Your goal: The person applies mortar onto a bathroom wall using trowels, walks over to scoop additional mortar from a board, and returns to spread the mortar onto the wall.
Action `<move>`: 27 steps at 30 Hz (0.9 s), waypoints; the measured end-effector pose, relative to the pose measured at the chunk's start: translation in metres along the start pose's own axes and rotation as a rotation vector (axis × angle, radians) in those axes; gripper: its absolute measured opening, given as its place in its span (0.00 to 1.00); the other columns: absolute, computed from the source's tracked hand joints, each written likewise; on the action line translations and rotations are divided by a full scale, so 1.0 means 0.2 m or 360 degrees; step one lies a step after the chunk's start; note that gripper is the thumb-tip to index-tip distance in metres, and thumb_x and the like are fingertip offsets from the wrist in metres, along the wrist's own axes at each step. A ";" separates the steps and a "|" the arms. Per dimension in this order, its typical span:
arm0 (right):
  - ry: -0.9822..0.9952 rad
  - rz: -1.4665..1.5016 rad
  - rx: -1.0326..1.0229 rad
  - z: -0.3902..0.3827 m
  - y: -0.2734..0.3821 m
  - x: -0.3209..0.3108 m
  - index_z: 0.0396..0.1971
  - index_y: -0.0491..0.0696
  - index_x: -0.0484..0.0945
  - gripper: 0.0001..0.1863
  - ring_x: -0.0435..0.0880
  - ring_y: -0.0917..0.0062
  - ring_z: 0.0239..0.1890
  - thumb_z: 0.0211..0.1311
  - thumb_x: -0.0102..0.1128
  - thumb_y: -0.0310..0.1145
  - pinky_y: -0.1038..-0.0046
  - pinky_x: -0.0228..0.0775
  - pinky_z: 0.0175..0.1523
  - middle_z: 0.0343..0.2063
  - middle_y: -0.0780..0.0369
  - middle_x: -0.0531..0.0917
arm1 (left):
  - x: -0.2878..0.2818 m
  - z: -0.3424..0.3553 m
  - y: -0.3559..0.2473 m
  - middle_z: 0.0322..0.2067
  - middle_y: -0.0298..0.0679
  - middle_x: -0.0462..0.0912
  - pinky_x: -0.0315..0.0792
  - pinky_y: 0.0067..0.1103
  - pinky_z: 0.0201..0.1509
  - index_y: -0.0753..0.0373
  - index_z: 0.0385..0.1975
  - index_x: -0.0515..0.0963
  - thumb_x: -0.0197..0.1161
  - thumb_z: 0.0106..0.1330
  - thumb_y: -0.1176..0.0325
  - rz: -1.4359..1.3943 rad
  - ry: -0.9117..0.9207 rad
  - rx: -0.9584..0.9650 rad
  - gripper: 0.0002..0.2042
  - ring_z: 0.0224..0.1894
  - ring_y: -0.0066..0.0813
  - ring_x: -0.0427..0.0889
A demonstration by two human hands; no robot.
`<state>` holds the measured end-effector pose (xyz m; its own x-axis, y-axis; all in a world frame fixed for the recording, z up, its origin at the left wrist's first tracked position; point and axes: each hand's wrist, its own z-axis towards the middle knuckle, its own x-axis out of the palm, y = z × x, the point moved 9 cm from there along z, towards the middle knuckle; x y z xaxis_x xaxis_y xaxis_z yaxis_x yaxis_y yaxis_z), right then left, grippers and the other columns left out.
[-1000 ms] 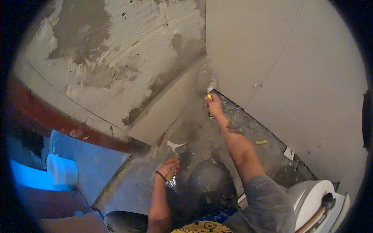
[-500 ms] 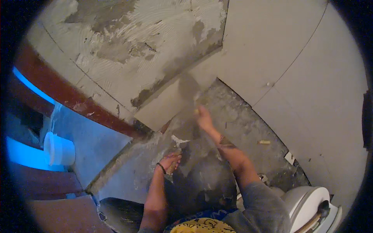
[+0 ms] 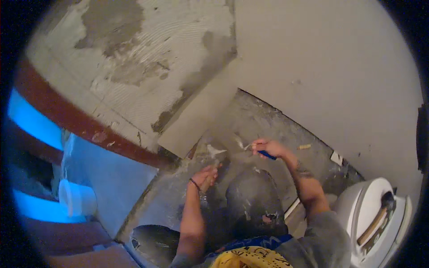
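— Where are the hands?
— Left hand [image 3: 204,175] is low, fingers curled shut, forearm straight up from below. Right hand [image 3: 267,148] reaches further out, fist closed, elbow bent.

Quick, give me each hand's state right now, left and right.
Left hand: closed around the handle of a trowel.
Right hand: closed on a blue-handled tool, its pale tip pointing left.
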<state>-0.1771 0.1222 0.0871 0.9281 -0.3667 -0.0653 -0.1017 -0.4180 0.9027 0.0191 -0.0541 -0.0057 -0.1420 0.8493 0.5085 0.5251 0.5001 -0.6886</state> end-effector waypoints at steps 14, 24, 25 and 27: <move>-0.1777 -0.1070 -0.0781 -0.26 -0.13 -0.16 0.51 0.46 0.70 0.24 0.74 0.57 0.42 0.50 0.55 0.24 0.63 0.69 0.44 0.38 0.52 0.75 | 0.42 0.13 -0.29 0.23 0.29 0.69 0.64 0.14 0.21 0.58 0.60 0.63 0.57 0.64 0.63 -0.0241 0.0247 -0.0031 0.24 0.20 0.16 0.67; -0.1568 -0.0753 -0.0570 -0.32 0.05 -0.21 0.42 0.45 0.76 0.17 0.78 0.67 0.29 0.50 0.60 0.28 0.67 0.70 0.37 0.26 0.57 0.79 | 0.21 0.10 -0.51 0.25 0.30 0.72 0.65 0.15 0.20 0.59 0.58 0.66 0.59 0.63 0.62 -0.0425 0.0005 0.0256 0.23 0.20 0.16 0.68; -0.1444 -0.0693 -0.0432 -0.27 0.15 -0.34 0.42 0.44 0.76 0.16 0.77 0.72 0.29 0.52 0.60 0.30 0.70 0.69 0.36 0.26 0.60 0.79 | 0.21 0.12 -0.46 0.24 0.30 0.72 0.66 0.16 0.20 0.59 0.57 0.66 0.59 0.63 0.62 -0.0258 -0.0003 0.0233 0.23 0.19 0.17 0.69; -0.1329 -0.0853 -0.0379 -0.17 0.46 -0.60 0.41 0.44 0.76 0.14 0.74 0.83 0.27 0.56 0.58 0.34 0.74 0.67 0.32 0.26 0.64 0.80 | 0.22 0.18 -0.40 0.24 0.30 0.72 0.67 0.16 0.20 0.58 0.56 0.67 0.60 0.63 0.61 -0.0091 0.0028 0.0230 0.22 0.19 0.17 0.69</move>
<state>-0.2850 0.1556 0.1923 0.2753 -0.6806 -0.6790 0.4120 -0.5546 0.7230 -0.0599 -0.0514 0.0529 -0.1529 0.8164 0.5569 0.3902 0.5676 -0.7250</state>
